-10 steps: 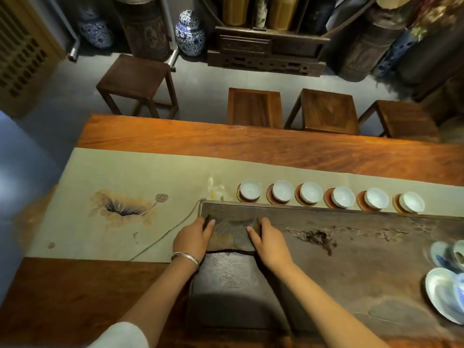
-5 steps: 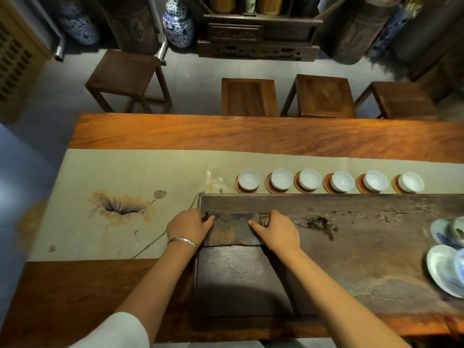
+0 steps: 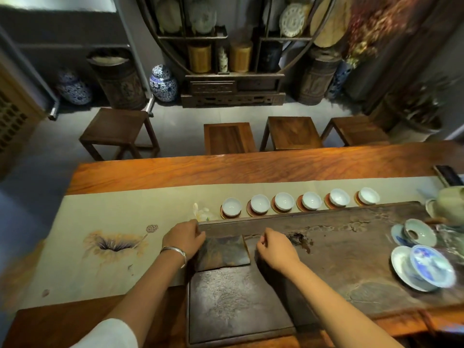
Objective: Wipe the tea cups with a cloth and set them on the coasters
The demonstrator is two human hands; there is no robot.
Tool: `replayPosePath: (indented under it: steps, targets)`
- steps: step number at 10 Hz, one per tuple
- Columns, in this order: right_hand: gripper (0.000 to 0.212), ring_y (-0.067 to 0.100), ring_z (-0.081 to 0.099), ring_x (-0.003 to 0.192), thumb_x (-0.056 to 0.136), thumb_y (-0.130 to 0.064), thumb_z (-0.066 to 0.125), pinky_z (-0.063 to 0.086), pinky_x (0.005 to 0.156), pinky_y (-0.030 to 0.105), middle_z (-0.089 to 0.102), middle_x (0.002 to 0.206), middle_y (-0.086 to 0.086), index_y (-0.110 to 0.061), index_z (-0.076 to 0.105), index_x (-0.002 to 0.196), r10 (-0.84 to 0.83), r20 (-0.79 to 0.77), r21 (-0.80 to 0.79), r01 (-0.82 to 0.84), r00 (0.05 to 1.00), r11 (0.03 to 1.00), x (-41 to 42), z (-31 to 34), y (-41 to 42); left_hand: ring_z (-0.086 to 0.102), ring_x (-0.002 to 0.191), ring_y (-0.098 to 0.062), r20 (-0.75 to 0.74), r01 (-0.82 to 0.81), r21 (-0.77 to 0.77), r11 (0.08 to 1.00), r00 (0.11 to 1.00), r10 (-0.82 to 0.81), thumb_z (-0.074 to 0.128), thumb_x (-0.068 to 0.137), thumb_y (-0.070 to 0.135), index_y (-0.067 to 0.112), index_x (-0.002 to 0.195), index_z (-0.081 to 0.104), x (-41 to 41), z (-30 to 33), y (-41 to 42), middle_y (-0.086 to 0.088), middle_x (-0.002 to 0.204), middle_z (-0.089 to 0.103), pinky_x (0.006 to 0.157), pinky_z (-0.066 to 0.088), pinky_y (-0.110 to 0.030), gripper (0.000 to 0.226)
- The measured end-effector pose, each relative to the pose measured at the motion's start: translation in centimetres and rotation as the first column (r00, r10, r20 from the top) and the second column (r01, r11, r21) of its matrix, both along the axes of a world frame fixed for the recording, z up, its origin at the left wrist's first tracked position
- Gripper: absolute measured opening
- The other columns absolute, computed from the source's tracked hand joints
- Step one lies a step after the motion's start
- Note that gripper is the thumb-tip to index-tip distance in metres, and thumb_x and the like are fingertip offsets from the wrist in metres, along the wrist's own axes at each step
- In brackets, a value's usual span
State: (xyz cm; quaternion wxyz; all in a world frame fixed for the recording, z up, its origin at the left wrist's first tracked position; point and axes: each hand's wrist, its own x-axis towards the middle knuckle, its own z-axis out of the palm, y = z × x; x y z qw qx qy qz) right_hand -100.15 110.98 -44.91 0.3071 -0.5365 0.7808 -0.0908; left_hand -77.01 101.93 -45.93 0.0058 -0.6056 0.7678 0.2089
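I count 6 small white porcelain tea cups (image 3: pixel 231 206), 1 per round reddish-brown coaster (image 3: pixel 251 212), so 6 coasters. 4 dark wooden stools (image 3: pixel 118 124) behind table. 2 blue-and-white ceramic jars (image 3: pixel 163 83) on floor. 2 hands, approx. centre.

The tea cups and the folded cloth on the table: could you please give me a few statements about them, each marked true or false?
1. Six tea cups stand in a row, each on a coaster. True.
2. The cloth lies on the pale table runner. False: it lies on the dark tea tray.
3. The left hand is at the cloth's left edge. True.
4. The right hand holds a cup. False: it holds no cup.
5. The cups are upside down. False: they stand mouth up.
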Motion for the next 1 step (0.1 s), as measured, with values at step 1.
replayPosePath:
  steps: [1]
  targets:
    - [0.009, 0.026, 0.06, 0.088, 0.088, -0.022, 0.051, 0.046, 0.072, 0.034, 0.064, 0.093, 0.007, -0.013, 0.052, 0.087, 0.007, 0.008, -0.059, -0.006, 1.0, 0.998, -1.19, 1.61, -0.14, 0.063, 0.088, -0.022, -0.037, 0.034, -0.014, 0.999, 0.999, -0.034, 0.054, 0.088, 0.041, 0.022, 0.091, 0.062, -1.93, 1.05, 0.16, -0.001, 0.094, 0.07, 0.07, 0.052, -0.031, 0.021]
